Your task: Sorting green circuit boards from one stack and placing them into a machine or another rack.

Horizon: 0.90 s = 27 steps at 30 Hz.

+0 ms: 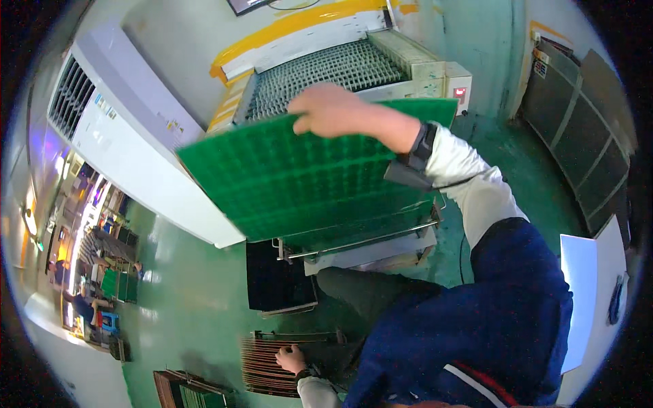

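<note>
A large green circuit-board panel point(286, 177) stands tilted in front of me, above a metal rack. My right hand point(326, 109) grips its upper edge, with the thumb on the near face and the fingers over the far side. Low down, my left hand point(291, 359) is at a rack of thin copper-brown panels point(262, 364) standing on edge in a close row. Its fingers are bent around a panel edge there, small in the view and partly hidden. A dark wrist device point(415, 160) is strapped to my right wrist.
Behind the green panel is a machine with a roller conveyor bed point(326, 71). A white cabinet point(146, 149) stands at the left. Below the panel are a metal rail point(360, 241) and a black bin point(275, 275). Another panel rack point(190, 391) is at the bottom left; grey screens point(578, 109) lean at the right.
</note>
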{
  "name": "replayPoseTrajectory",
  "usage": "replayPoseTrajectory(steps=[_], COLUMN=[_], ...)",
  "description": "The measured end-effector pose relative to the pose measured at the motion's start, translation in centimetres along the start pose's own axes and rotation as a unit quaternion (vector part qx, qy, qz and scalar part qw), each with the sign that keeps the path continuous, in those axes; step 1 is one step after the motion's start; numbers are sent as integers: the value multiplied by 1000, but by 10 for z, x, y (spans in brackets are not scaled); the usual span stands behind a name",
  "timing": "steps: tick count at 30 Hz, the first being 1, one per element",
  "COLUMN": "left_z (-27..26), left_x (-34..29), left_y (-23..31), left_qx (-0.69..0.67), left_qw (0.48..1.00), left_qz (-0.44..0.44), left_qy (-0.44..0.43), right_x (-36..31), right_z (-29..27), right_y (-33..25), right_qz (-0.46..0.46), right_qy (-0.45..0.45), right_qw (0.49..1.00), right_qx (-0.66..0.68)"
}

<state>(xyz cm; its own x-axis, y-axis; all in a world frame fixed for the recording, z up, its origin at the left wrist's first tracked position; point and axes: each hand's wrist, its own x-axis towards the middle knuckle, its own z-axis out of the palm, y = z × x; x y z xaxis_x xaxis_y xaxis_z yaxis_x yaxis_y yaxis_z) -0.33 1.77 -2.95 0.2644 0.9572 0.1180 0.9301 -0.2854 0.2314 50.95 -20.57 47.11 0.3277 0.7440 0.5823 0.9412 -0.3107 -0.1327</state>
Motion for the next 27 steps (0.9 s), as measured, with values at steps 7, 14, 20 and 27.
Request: replayPoseTrajectory(steps=[7,14,20,27], left_z=[-1,-6,-7,-19], left_x=[-1,-7,-5,-8], left_y=[-11,-14,-11,7], left_qx=[-25,-40,27,12], left_qw=[1000,998,999,997], left_qz=[-11,-3,6,-56], left_qy=[4,39,38,-60], right_x=[28,-1,3,19], right_z=[-18,30,173,251], right_y=[122,193,285,357], right_qz=[214,207,244,205], right_qy=[237,186,213,206], right_qw=[820,580,645,875], right_qx=[475,765,692,388])
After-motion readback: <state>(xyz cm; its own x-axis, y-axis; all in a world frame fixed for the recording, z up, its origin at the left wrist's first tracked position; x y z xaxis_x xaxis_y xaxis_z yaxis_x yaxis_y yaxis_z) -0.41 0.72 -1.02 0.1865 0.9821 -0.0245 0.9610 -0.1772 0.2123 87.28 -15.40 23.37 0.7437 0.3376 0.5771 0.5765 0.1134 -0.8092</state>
